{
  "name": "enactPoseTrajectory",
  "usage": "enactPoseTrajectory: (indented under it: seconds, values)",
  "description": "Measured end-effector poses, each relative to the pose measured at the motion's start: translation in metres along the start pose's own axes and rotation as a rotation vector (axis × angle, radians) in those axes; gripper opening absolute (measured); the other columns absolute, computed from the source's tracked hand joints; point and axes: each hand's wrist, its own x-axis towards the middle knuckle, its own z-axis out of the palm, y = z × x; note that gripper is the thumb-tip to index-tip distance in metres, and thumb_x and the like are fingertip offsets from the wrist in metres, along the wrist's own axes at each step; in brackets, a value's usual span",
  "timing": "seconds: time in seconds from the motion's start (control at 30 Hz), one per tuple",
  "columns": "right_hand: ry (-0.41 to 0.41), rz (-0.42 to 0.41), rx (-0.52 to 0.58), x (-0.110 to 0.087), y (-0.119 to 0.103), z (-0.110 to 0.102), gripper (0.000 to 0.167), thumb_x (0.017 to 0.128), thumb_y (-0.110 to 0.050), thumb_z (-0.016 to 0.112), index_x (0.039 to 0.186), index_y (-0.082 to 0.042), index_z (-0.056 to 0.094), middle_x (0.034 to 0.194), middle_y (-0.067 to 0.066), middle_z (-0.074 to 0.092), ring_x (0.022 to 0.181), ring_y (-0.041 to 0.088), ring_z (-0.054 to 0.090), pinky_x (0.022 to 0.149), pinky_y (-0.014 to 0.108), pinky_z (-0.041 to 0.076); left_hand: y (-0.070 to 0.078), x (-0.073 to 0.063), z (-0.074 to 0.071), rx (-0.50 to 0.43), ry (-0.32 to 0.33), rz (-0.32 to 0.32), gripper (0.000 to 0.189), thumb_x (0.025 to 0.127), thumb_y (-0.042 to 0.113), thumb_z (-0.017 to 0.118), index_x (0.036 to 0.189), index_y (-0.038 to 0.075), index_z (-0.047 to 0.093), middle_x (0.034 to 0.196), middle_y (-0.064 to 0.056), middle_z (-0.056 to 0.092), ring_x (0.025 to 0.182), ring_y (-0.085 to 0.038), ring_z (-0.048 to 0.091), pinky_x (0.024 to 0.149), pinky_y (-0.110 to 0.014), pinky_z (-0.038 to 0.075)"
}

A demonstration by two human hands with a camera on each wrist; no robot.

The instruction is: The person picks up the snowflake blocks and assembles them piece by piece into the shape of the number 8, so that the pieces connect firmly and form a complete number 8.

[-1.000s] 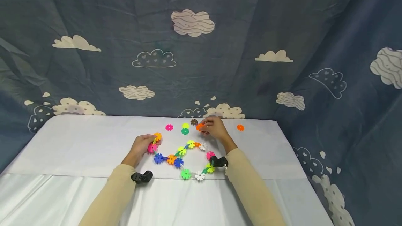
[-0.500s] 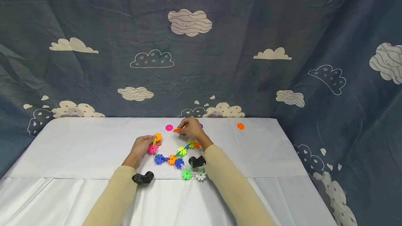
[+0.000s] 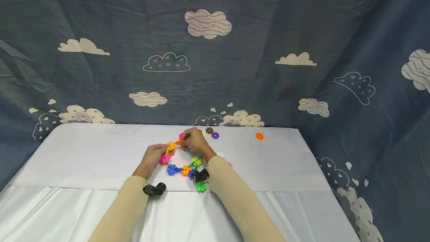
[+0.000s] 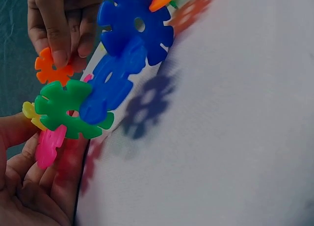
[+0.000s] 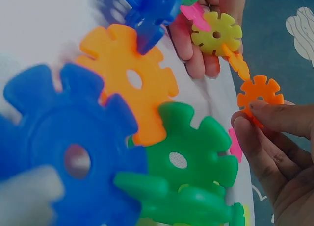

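My left hand (image 3: 151, 161) pinches the far left end of a chain of notched, flower-shaped interlocking discs, around its yellow disc (image 5: 216, 34). A pink disc (image 3: 165, 158) sits next to those fingers, and a light orange disc (image 3: 171, 146) is slotted on as the end piece. Between thumb and fingers, my right hand (image 3: 195, 140) pinches a loose orange disc (image 5: 260, 91). Its rim meets or nearly meets the end piece; I cannot tell if they are slotted together. Blue discs (image 4: 137, 25) and a green disc (image 4: 66, 108) follow along the chain. My right forearm hides part of it.
Toward the back of the white table (image 3: 100, 156) lie a brown disc (image 3: 209, 130), a purple disc (image 3: 215, 135) and a pink disc, partly hidden. Another orange disc (image 3: 259, 136) lies farther right. A dark cloud-print curtain (image 3: 215, 66) hangs behind the table.
My right hand has carried the orange disc leftward from the back middle to the chain's end by my left hand. The left hand has stayed nearly still, holding the chain.
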Motion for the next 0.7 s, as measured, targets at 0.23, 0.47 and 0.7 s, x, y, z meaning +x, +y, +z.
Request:
enactPoseTrajectory:
  seconds: [0.23,0.47,0.7]
  values:
    - [-0.008,-0.013,-0.05,-0.002,-0.003,0.002,0.009,0.079,0.003,0.075,0.074,0.0,0.068,0.072,0.005,0.065,0.059,0.009,0.055,0.055,0.018,0.051,0.0,-0.001,0.0,0.002,0.003,-0.008,0.038,0.101,0.026,0.049,0.126,-0.001,0.058,0.128,-0.016,0.054,0.101,-0.022,0.049,0.072,-0.022,0.042]
    - [0.002,0.009,-0.051,-0.004,-0.008,0.006,0.01,0.08,0.004,0.075,0.073,-0.001,0.07,0.071,0.003,0.066,0.059,0.008,0.053,0.055,0.017,0.05,-0.003,0.001,0.0,-0.016,0.019,0.01,0.034,0.1,0.021,0.051,0.123,-0.003,0.059,0.121,-0.016,0.06,0.094,-0.018,0.052,0.068,-0.02,0.043]
    - [0.027,0.031,-0.013,-0.005,-0.014,0.01,0.009,0.077,0.006,0.076,0.072,0.0,0.072,0.069,0.005,0.067,0.058,0.009,0.058,0.056,0.018,0.054,-0.001,-0.005,0.002,-0.053,0.062,0.083,0.032,0.099,0.015,0.053,0.117,-0.01,0.061,0.105,-0.017,0.068,0.083,-0.012,0.057,0.066,-0.019,0.045]
